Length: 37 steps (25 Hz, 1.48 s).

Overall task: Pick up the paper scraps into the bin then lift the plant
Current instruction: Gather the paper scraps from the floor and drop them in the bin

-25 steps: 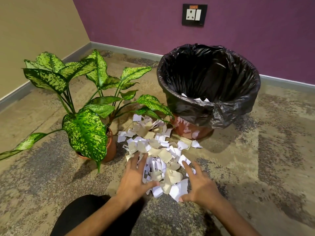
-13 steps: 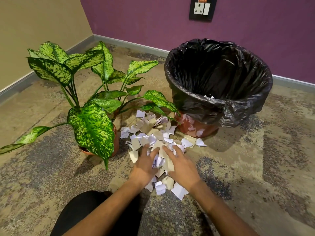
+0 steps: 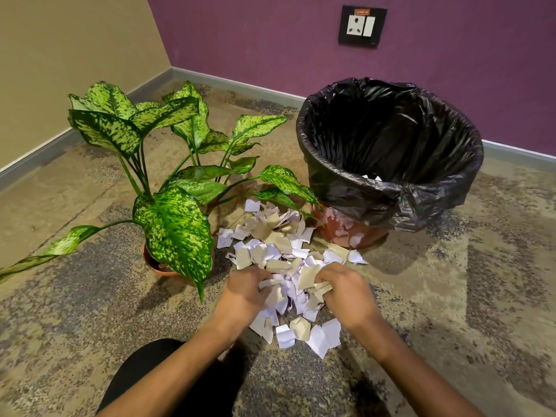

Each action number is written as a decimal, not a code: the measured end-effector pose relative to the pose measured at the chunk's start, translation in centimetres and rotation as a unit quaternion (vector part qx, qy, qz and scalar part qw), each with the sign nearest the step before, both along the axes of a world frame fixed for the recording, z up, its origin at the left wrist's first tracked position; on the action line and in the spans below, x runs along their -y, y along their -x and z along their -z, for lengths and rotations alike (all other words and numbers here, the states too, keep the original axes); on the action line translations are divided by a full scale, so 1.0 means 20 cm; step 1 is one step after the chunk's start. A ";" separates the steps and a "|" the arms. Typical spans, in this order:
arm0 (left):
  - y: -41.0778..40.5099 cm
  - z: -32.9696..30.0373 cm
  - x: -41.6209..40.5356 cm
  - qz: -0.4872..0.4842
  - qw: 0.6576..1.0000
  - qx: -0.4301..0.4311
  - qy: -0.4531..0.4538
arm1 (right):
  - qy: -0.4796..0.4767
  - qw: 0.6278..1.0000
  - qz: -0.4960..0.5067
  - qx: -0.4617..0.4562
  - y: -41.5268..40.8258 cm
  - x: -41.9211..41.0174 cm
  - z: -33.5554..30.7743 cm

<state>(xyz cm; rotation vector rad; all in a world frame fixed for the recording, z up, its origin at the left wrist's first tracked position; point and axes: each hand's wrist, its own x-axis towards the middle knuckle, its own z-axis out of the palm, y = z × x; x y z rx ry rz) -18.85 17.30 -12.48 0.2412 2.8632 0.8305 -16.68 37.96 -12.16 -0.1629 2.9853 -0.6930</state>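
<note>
Left hand (image 3: 245, 291) and right hand (image 3: 346, 291), set close together, each clutch a bunch of paper scraps (image 3: 270, 239) off the near side of the floor pile. Squeeze both bunches firmly, then carry them level over the bin (image 3: 391, 188) beyond. The plant (image 3: 168, 182) stands at far left, untouched.

Mottled carpet (image 3: 451, 296) underfoot. Purple wall (image 3: 270, 40) behind, black socket plate (image 3: 362, 26) mounted on it. Beige wall (image 3: 75, 55) left. Grey skirting (image 3: 234, 84) along both.
</note>
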 end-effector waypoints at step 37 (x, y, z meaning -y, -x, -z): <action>0.19 -0.69 -0.56 0.114 0.901 -0.369 -0.199 | 0.249 0.934 0.094 -0.239 0.11 -0.20 -0.87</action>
